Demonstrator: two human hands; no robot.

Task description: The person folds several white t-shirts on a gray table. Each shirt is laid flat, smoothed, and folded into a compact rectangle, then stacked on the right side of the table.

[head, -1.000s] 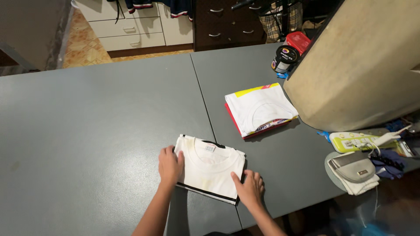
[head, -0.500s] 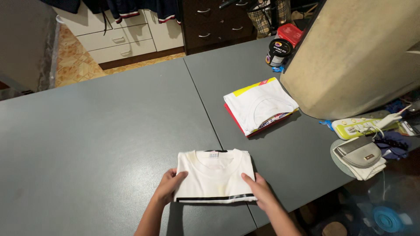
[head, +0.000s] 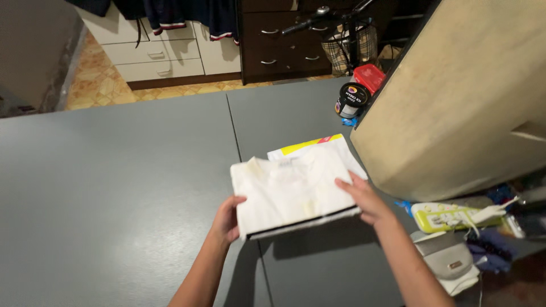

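A folded white shirt with a dark stripe along its near edge is lifted off the grey table. My left hand grips its near left corner. On the right side, my right hand holds the shirt's edge. The shirt hangs over a stack of folded white clothes with a yellow and pink trim, which it partly hides.
A large tan box-like object stands at the right. A round black tub and a red container sit beyond it. A yellow-green power strip and a grey pouch lie at the near right. Drawers stand beyond the table.
The folded shirt has been picked up from the table and carried right, over the other folded stack. Both hands now grip its sides.
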